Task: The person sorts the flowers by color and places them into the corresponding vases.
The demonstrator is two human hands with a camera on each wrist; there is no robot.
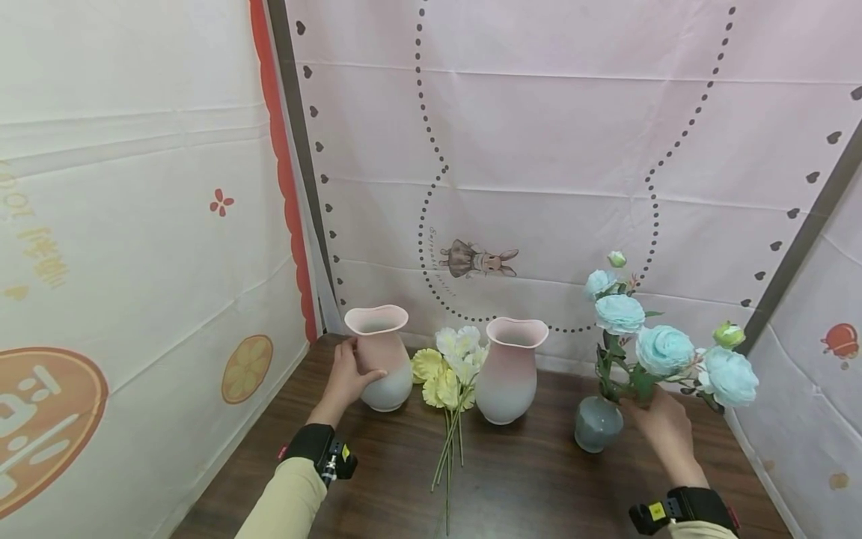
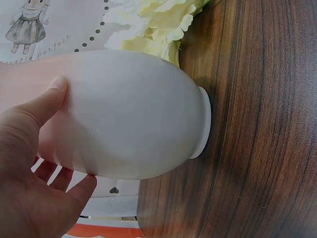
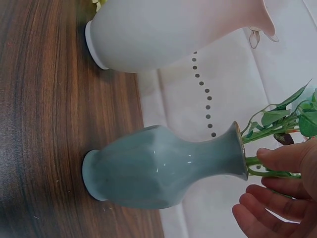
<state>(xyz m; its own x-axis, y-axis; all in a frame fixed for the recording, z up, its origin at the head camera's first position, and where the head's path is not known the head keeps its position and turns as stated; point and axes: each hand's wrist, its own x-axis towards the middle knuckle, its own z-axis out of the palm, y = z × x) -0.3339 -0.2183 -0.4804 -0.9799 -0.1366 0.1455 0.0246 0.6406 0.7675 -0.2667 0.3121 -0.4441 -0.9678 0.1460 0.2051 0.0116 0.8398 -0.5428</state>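
Blue ranunculus, apparently being adjusted
Right hand pinches stems above celadon vase; leftward, left hand grips pink-white vase; next likely needs steadiness.

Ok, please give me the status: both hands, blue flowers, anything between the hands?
Left hand grips pink vase. Right hand pinches stems of blue flowers, set in small vase. Between hands: yellow and white flowers, second pink vase.
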